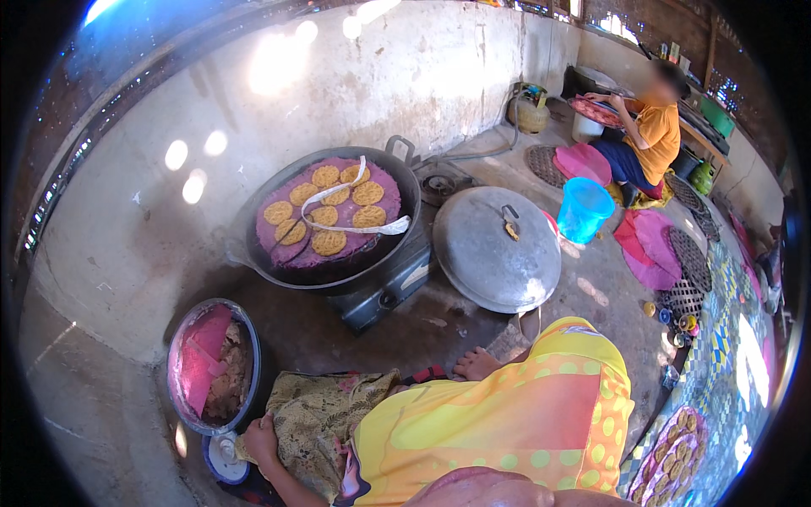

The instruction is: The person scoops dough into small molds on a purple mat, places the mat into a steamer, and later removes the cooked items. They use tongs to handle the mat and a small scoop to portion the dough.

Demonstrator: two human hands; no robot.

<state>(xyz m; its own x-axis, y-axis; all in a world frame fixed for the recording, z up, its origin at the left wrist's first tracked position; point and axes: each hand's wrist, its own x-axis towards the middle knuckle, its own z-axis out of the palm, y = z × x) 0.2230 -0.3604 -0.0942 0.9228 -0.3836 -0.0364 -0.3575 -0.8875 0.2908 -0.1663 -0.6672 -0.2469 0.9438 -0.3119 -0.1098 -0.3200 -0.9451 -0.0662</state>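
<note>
My left hand (261,437) rests with curled fingers at the edge of a patterned brown cloth (317,402), beside a white lid with a knob (227,449); its grip is unclear. What appears to be my right hand (476,365) rests near a red-and-black checked cloth, its fingers slightly apart, partly hidden by my yellow clothing. Before me, a large metal pan (304,283) stands on a gas stove (389,293). It holds several round yellow patterned pieces (328,242) on a purple cloth (386,180), with a white strip (355,229) across them.
A domed metal lid (497,253) leans right of the stove. A basin (253,374) with brownish dough-like material and a pink sheet stands left. Beyond are a blue bucket (586,209), gas cylinder (531,116), woven trays (687,256) and a seated person (652,139) holding a round tray.
</note>
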